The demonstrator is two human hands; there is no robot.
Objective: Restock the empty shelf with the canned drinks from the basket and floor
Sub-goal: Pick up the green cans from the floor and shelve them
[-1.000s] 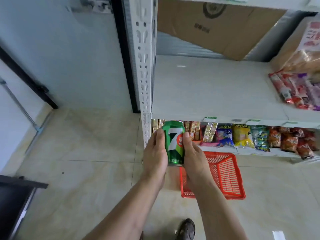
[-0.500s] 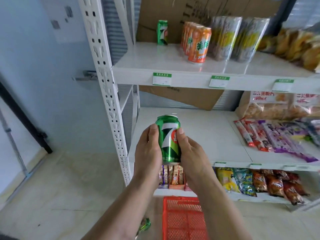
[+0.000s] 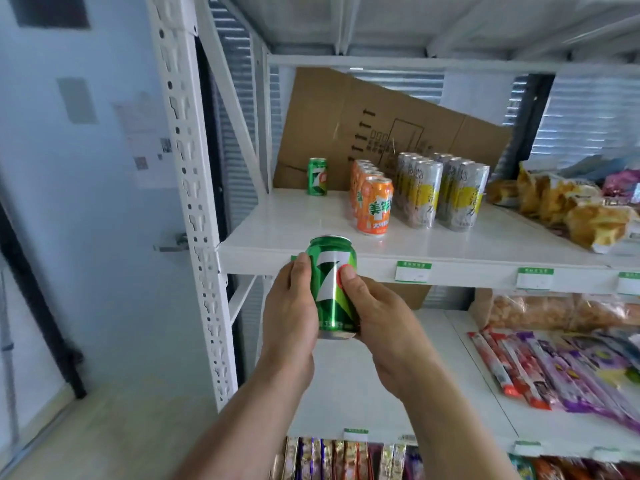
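I had the green 7UP can [image 3: 334, 287] upright at the shelf [image 3: 450, 244] lip, left hand [image 3: 289, 317] and right hand [image 3: 379, 327] curled round it, next needing a lift toward twelve o'clock.

Both forearms reached up and forward from the lower frame, bare, converging toward centre. Left hand [image 3: 289, 306] was curled round the left side of the green can [image 3: 333, 285], thumb up along its edge. Right hand [image 3: 377, 317] cupped the right side, thumb pressed on the can's front.
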